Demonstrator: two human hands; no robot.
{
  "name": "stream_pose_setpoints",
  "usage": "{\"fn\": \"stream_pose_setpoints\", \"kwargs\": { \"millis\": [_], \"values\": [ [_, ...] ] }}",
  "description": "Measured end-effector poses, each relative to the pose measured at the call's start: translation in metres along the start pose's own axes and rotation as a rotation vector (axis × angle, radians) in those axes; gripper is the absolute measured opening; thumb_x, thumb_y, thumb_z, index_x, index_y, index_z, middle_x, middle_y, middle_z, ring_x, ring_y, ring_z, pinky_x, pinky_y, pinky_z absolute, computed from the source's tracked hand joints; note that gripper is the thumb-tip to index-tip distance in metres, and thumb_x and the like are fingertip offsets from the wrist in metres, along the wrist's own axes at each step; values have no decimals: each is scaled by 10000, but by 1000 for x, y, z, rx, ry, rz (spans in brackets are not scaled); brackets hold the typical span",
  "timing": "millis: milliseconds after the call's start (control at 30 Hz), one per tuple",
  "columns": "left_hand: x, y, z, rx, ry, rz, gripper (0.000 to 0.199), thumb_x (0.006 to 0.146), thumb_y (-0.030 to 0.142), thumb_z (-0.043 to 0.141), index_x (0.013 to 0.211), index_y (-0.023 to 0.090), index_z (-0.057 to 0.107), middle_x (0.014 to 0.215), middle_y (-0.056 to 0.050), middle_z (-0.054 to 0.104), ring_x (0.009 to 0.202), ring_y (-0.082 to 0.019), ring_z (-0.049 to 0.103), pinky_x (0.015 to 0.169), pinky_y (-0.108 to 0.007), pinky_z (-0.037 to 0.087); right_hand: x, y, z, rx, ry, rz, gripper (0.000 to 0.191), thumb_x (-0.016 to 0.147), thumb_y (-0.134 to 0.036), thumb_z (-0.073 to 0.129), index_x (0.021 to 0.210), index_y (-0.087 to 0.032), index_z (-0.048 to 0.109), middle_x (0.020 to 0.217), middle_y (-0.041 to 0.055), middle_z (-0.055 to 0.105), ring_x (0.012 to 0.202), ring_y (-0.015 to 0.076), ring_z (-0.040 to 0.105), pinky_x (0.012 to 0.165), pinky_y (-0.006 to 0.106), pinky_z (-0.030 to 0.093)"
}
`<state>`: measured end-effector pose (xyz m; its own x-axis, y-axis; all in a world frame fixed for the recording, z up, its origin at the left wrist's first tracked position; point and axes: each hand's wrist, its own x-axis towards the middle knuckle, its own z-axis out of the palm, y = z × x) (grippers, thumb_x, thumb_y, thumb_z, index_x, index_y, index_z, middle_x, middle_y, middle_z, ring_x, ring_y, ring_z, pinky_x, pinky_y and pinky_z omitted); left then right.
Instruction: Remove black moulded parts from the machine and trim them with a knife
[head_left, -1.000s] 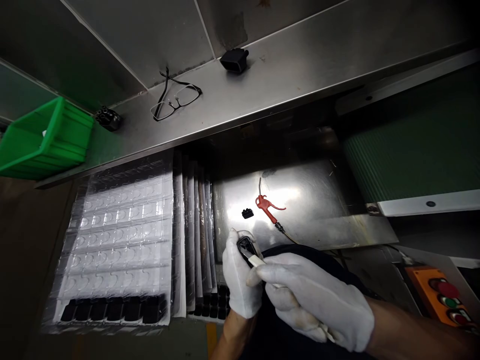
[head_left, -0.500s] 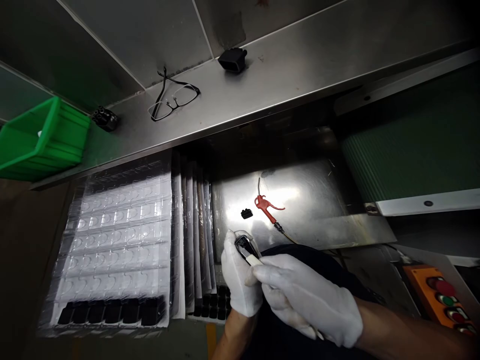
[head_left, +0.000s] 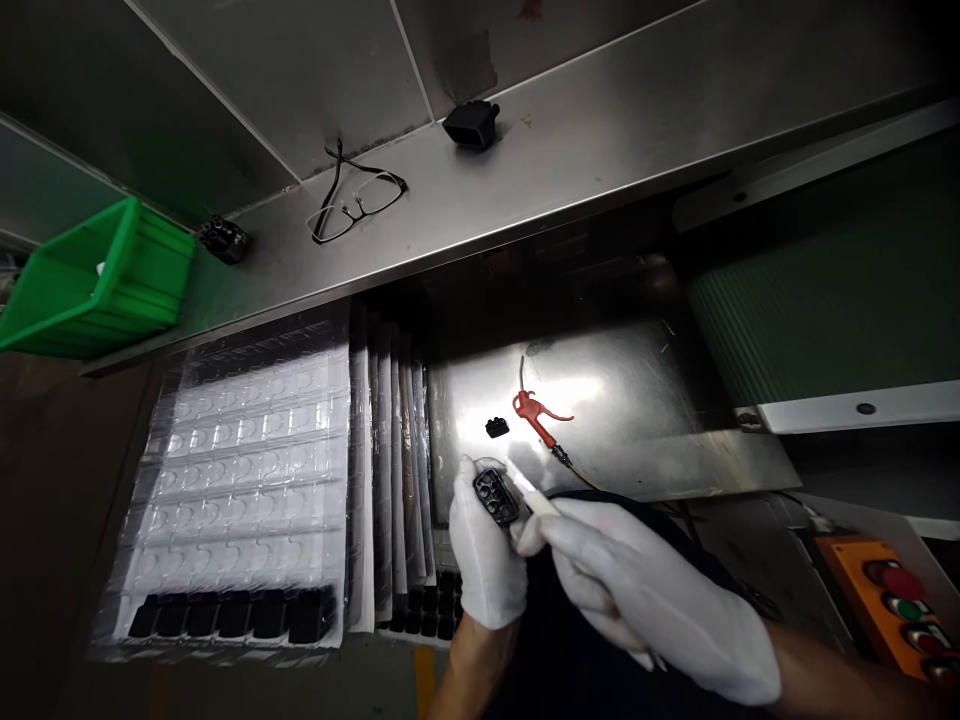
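Note:
My left hand (head_left: 486,560), in a white glove, is closed around a black plastic housing (head_left: 496,497); its open face with several round holes is turned up. In my gloved right hand (head_left: 607,570) is a slim knife (head_left: 541,503) with a pale handle, pinched between thumb and fingers. Its bright blade points up and left, just beside the housing and apart from its cavity. Beyond my hands, a small black plastic part (head_left: 496,428) lies on the metal worktop (head_left: 637,440). A red air blow gun (head_left: 536,412) with a thin nozzle rests to its right.
Left stands a clear blister tray (head_left: 247,480) with black parts in its front row, beside several upright trays (head_left: 394,460). The steel shelf (head_left: 555,165) carries eyeglasses (head_left: 356,205), a green bin (head_left: 142,290) and two black housings (head_left: 472,125). An orange button box (head_left: 885,600) sits right.
The knife blade has come out of the housing's cavity, moving right and up with my right hand. The housing has turned in my left hand, so its holed face shows more fully.

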<state>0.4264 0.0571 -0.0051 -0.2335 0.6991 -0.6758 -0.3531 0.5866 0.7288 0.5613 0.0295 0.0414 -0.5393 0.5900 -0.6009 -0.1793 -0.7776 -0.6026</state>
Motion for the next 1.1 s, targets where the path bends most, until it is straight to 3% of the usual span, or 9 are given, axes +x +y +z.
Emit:
{"fn": "stream_pose_setpoints", "kwargs": {
  "millis": [133,233,367,433,567,733,933,1100],
  "values": [
    [10,-7,-9,-5,-67,-6,457,885,658,529,872,203,572,457,93,360,367,-72,271,357,-189,178,0,9,-28,-48,242,-248,442,1072,-554,378,1016,-154,556,575,-68,374,416,74,312,387,161,373],
    [21,-11,-18,44,-24,25,511,861,691,550,962,192,586,456,98,368,367,-70,289,363,-183,207,6,21,-60,-38,498,-312,454,1052,-589,418,1052,-158,562,585,-65,378,449,89,340,416,176,400],
    [28,-7,-25,10,33,18,469,853,640,619,803,177,562,522,73,441,433,-50,367,414,-155,319,16,46,-98,-42,685,-262,485,997,-626,477,1094,-157,556,618,-58,398,469,94,354,401,176,367],
    [29,-3,-28,-50,10,-25,409,849,549,685,756,169,564,591,51,505,504,-56,448,478,-151,397,20,56,-107,-46,699,-233,516,969,-651,493,1093,-153,550,621,-61,389,472,95,352,405,185,368],
    [28,4,-35,-161,-186,-108,239,871,372,708,797,153,646,703,3,599,596,-89,530,586,-198,492,24,64,-102,-76,670,-205,595,909,-712,501,1109,-153,530,629,-64,380,481,101,355,406,201,363],
    [20,9,-33,-313,-290,-141,104,850,244,710,846,148,670,808,-42,656,624,-108,550,563,-218,489,27,56,-87,-148,659,-142,655,862,-758,482,1098,-150,541,626,-61,385,471,103,349,377,199,329],
    [9,13,-26,-431,-345,-212,144,844,280,703,855,146,652,791,-36,602,635,-112,549,519,-205,458,34,55,-87,-213,645,-153,672,871,-774,477,1105,-148,551,626,-55,407,484,109,365,397,207,339],
    [6,9,-33,-374,-337,-232,193,879,343,684,862,155,646,807,-55,658,654,-123,638,500,-171,507,37,60,-89,-315,587,-154,576,954,-731,411,1016,-176,550,634,-37,422,507,124,381,453,235,362]
  ]
}}
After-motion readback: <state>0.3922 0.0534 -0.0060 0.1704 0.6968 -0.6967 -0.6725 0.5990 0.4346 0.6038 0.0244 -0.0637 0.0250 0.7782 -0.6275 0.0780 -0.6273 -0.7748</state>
